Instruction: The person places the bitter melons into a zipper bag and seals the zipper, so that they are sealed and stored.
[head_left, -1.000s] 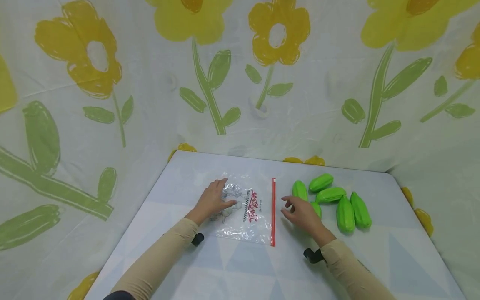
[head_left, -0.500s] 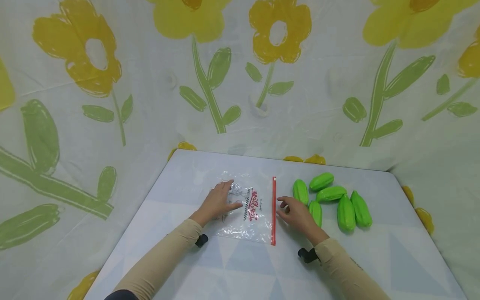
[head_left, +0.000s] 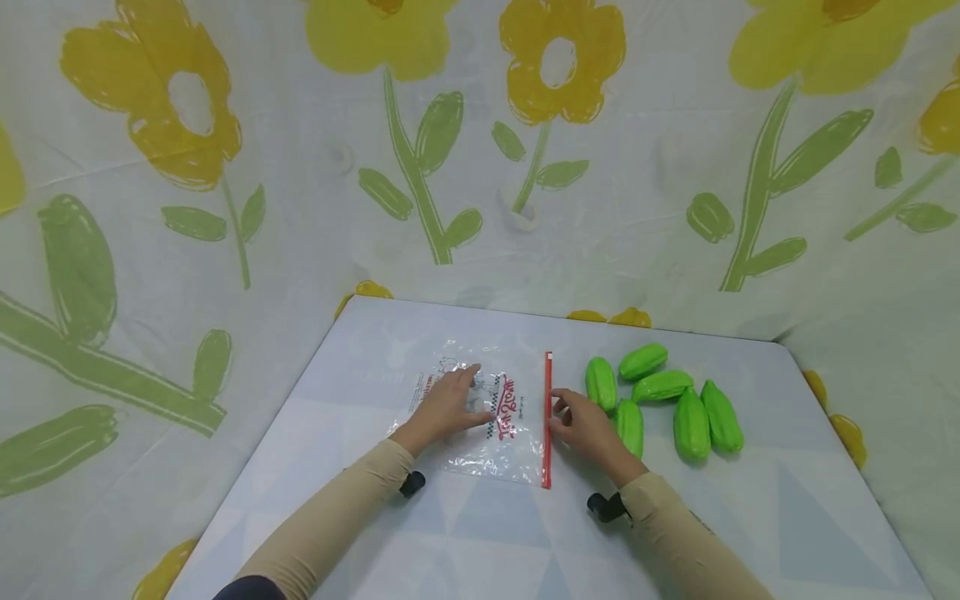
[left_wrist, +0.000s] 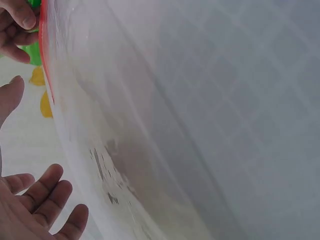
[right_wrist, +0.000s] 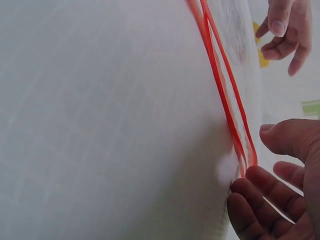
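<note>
The fingers of the left hand (head_left: pixel 450 404) lay straight and flat on the clear plastic zip bag with red printed lettering (head_left: pixel 487 417), pressing its middle against the white table with pale triangle pattern (head_left: pixel 480 533); the left wrist view showed those fingers (left_wrist: pixel 47 200) spread and relaxed beside the bag's see-through film (left_wrist: pixel 125 150). The fingers of the right hand (head_left: pixel 588 425) were bent at the bag's red zip strip (head_left: pixel 547 417), and in the right wrist view the thumb and fingertips (right_wrist: pixel 260 185) met the strip (right_wrist: pixel 225 100) at its opened lips, seemingly pinching one edge, though how firm the hold was could not be told. The bag lay flat near the middle of the table, its red strip running along its right side, away from the person. Just to the right of the right hand, five bright green ridged plastic gourds (head_left: pixel 663 396) lay in a loose cluster on the table, the nearest one touching or almost touching the hand. Beige sleeves (head_left: pixel 330 525) covered both forearms. Behind the table hung a white cloth printed with large yellow flowers and green stems (head_left: pixel 420 167).
</note>
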